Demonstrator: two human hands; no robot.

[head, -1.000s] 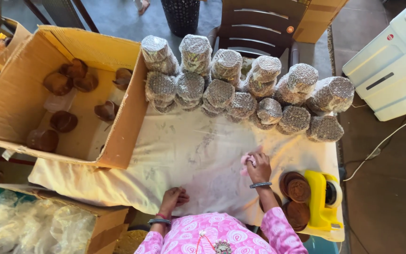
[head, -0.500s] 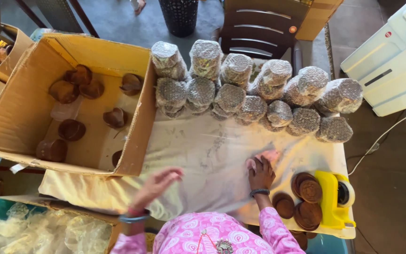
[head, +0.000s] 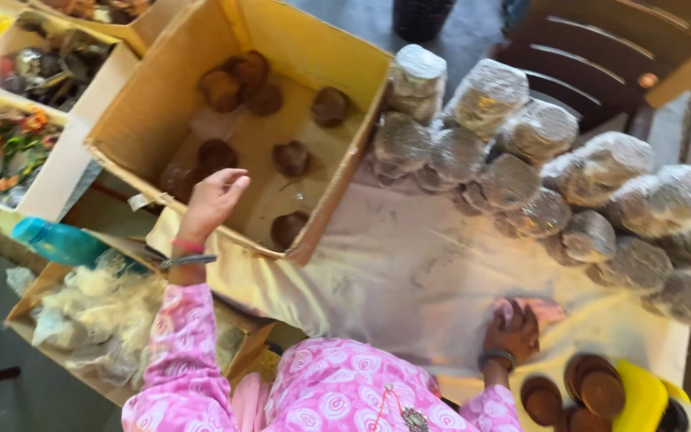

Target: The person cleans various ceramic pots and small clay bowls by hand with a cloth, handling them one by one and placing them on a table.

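Observation:
My left hand hovers over the near edge of a large cardboard box, fingers apart, holding nothing. Inside the box lie several brown clay cups on its bare floor. My right hand presses flat on a pinkish rag on the cream cloth that covers the table. Behind the cloth stand several stacks of cups wrapped in clear plastic. Pink patterned sleeves cover both my arms.
Brown clay lids and a yellow plastic object sit at the table's near right corner. A teal bottle and a box of clear plastic bags lie at lower left. Boxes of mixed items stand further left, a dark chair behind.
My left hand rose from the table's near edge and swung left toward the cardboard box. The view turned left. My right hand stayed on the cloth with the rag.

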